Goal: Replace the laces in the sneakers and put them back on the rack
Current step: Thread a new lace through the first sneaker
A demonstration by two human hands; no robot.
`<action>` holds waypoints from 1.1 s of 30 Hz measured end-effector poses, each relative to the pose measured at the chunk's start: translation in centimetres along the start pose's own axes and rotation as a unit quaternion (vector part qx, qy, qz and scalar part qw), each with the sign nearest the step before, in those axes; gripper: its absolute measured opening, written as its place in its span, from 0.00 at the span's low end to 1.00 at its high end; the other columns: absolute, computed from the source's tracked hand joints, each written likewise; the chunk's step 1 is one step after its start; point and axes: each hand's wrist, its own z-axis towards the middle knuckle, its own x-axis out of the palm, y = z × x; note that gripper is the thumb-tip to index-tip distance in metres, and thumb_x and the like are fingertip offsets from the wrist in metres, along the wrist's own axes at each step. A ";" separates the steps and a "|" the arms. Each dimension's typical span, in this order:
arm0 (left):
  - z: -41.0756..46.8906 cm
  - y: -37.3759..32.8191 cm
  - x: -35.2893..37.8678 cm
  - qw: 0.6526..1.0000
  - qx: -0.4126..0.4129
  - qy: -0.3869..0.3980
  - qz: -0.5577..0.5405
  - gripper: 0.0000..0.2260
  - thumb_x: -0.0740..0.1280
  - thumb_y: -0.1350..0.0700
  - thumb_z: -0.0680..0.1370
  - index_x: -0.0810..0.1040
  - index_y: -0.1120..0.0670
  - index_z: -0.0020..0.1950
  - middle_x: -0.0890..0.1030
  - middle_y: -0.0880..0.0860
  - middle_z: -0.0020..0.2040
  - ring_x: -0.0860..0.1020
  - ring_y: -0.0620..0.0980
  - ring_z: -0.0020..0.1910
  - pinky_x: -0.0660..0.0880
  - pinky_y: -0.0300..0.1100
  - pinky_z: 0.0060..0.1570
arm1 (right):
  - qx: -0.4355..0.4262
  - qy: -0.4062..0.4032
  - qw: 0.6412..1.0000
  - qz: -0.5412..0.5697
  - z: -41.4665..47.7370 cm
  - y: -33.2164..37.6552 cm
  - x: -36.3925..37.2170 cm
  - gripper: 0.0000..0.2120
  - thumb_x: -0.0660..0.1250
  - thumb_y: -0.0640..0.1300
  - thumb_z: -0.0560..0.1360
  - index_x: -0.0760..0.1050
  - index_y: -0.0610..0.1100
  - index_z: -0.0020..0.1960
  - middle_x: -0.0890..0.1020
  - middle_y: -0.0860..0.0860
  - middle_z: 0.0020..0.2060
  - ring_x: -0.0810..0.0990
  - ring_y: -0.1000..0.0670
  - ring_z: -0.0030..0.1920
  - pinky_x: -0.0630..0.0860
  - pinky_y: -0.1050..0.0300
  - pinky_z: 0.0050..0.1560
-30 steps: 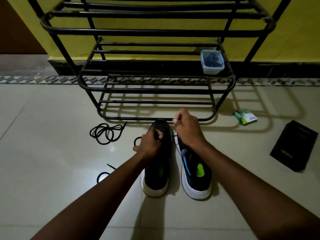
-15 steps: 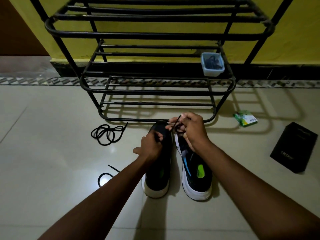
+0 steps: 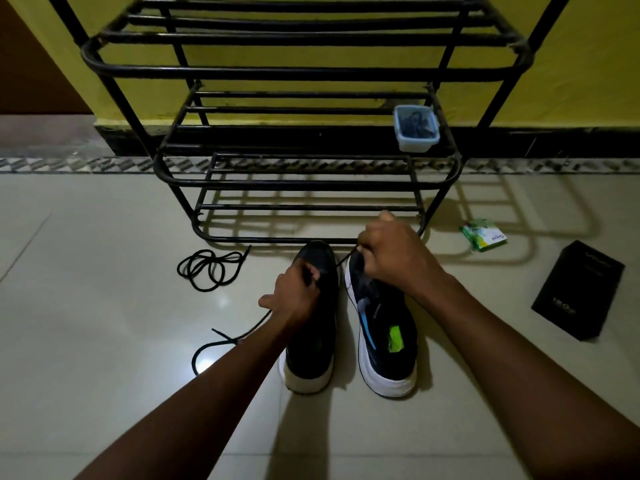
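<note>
Two dark sneakers with white soles stand side by side on the pale tiled floor [image 3: 86,393], toes pointing at the black metal rack [image 3: 304,69]. The left sneaker [image 3: 313,344] and the right sneaker [image 3: 384,327] are just beside each other and just in front of the rack's lowest bar. The left hand [image 3: 294,297] rests on top of the left sneaker with its fingers closed on a black lace [image 3: 341,261]. The right hand [image 3: 391,251] sits over the toe of the right sneaker and pinches the same lace, which runs tight between the two hands. One end of the lace trails from under the left hand and loops on the floor to the left. A second black lace [image 3: 209,268] lies in a loose pile on the floor, left of the sneakers. A small blue tub [image 3: 417,129] sits on the middle shelf of the rack, on the right. A green packet [image 3: 483,235] and a black box [image 3: 578,289] lie on the floor, well off to the right
</note>
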 end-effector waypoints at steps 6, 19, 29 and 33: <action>-0.4 -0.7 -0.9 1.000 -0.009 0.005 0.001 0.06 0.66 0.56 0.77 0.77 0.46 0.42 0.81 0.41 0.43 0.80 0.49 0.49 0.71 0.55 0.60 | 0.113 0.124 0.984 -0.055 -1.1 0.1 -1.1 0.10 0.63 0.49 0.77 0.82 0.47 0.49 0.81 0.52 0.47 0.73 0.46 0.59 0.63 0.43 0.60; -2.7 -1.8 -7.3 0.972 0.164 -0.006 -0.165 0.03 0.72 0.61 0.78 0.82 0.53 0.46 0.84 0.53 0.42 0.84 0.49 0.38 0.82 0.47 0.39 | 0.092 0.087 0.979 0.157 -0.7 4.2 -0.3 0.21 0.68 0.46 0.70 0.76 0.59 0.62 0.82 0.58 0.57 0.76 0.52 0.61 0.61 0.45 0.63; -2.7 2.4 -11.9 0.972 0.131 -0.040 -0.191 0.03 0.72 0.61 0.78 0.83 0.56 0.45 0.84 0.52 0.39 0.77 0.43 0.35 0.73 0.37 0.32 | 0.204 -0.041 0.781 0.589 1.8 6.4 0.1 0.01 0.73 0.33 0.73 0.83 0.35 0.44 0.82 0.45 0.33 0.79 0.52 0.32 0.77 0.62 0.38; -2.2 5.8 -12.3 0.991 0.065 -0.059 -0.102 0.03 0.71 0.59 0.79 0.83 0.55 0.45 0.84 0.48 0.38 0.76 0.36 0.29 0.71 0.33 0.33 | 0.327 -0.104 0.679 0.649 2.2 5.3 0.5 0.06 0.70 0.33 0.74 0.81 0.41 0.40 0.80 0.45 0.32 0.79 0.48 0.34 0.77 0.54 0.43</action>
